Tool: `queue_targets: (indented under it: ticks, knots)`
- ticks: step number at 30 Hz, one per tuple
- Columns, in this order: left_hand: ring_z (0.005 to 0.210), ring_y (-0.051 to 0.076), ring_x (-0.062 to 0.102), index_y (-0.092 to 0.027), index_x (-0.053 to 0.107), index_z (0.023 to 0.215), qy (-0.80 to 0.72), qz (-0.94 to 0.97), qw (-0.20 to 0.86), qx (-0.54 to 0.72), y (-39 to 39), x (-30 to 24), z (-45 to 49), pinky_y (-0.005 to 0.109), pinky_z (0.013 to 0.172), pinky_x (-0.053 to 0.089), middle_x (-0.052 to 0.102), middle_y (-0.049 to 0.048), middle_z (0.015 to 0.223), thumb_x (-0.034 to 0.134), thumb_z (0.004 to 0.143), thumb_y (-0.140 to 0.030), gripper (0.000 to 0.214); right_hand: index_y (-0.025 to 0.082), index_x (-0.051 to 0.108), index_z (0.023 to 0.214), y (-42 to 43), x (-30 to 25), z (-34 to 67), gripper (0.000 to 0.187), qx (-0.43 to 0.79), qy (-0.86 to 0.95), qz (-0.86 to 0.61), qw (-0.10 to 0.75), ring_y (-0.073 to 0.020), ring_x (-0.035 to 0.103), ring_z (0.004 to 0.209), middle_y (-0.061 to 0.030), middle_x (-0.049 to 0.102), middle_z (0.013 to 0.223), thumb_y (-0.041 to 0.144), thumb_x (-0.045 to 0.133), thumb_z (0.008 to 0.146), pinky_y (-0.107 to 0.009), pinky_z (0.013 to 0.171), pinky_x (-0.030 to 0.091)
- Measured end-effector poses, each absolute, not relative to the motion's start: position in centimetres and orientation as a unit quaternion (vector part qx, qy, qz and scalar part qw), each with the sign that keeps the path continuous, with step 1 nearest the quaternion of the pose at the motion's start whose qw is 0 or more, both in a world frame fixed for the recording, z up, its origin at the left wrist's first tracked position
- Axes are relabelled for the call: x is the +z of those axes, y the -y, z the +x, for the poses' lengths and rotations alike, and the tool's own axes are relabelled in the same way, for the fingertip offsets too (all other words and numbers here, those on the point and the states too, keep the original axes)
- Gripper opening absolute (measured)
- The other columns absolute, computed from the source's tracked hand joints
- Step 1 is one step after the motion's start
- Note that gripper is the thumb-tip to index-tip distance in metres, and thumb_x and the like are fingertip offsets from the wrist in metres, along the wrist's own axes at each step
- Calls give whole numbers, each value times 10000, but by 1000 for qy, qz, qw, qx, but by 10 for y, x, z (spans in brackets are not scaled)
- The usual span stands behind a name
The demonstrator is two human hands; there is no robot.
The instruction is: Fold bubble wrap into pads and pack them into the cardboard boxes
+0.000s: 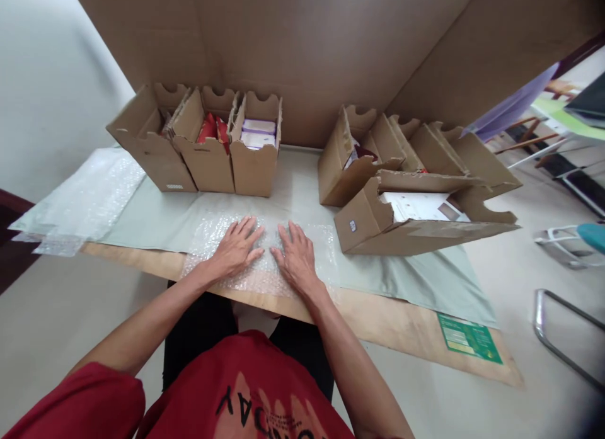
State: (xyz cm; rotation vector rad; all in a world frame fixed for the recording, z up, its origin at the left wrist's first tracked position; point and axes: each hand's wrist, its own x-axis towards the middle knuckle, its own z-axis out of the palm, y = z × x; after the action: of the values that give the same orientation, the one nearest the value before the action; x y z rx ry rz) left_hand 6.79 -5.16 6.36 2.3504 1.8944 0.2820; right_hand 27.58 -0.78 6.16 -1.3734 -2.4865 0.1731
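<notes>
A sheet of clear bubble wrap [265, 278] lies flat on the cloth-covered table in front of me, its near edge over the bare wood. My left hand [239, 247] rests on its left half, palm down with fingers spread. On the right half lies my right hand [297, 255], also flat, fingers pointing away from me. A gap separates the two hands, and neither holds anything. The wrap under the palms is hidden.
More bubble wrap [89, 193] hangs over the table's left edge. Behind stand cardboard bins with red packets [212, 129] and white-purple boxes [258, 133]. At right, a cardboard bin [368, 228] holds a white box [420, 206], with several bins behind. A green label [470, 338] marks the front-right edge.
</notes>
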Motion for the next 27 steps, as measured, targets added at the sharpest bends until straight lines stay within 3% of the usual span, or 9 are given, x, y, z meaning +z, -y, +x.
queue_targets:
  ticks: [5,11,14,20,24,27]
  knots:
    - [1580,320,221,-170,379,1586,-717,695,38,25,82,52,7,541,1259,190,278,158,1691,363,1033,-472,631,117,510,1491,11,42,308,546,41,853,-504,125,-366,371,1486,-214,444,1591,389,506,1018,-539,1181,308]
    - [1562,378,254,-50,436,1532,-788,610,-25,77,111,64,-20,578,1234,232,324,261,1647,282,1036,-476,673,97,515,1480,23,49,325,541,41,829,-537,151,-375,363,1490,-238,452,1575,405,430,1043,-545,1162,336]
    - [1589,343,179,-104,394,1567,-734,672,-13,100,91,71,22,567,1256,187,234,212,1695,309,1045,-455,635,156,477,1524,19,60,294,547,57,843,-512,154,-348,322,1519,-189,405,1621,408,452,1039,-525,1183,310]
    - [1574,332,237,-162,421,1560,-668,741,58,15,72,62,36,567,1260,192,307,167,1680,402,1019,-456,616,159,515,1500,21,58,297,535,77,861,-494,93,-340,359,1502,-172,431,1612,393,521,1019,-505,1195,290]
    - [1544,410,282,-95,444,1527,-714,697,8,72,121,54,-2,610,1219,267,329,242,1652,362,1021,-448,623,158,569,1432,60,49,373,464,22,832,-535,144,-331,436,1453,-176,526,1538,380,473,1037,-497,1132,362]
    - [1553,421,250,-178,339,1586,-669,732,-3,130,162,57,-3,620,1216,290,244,195,1697,423,1011,-465,648,179,618,1352,95,52,422,400,0,822,-534,197,-324,513,1391,-164,611,1449,384,493,1032,-481,1067,425]
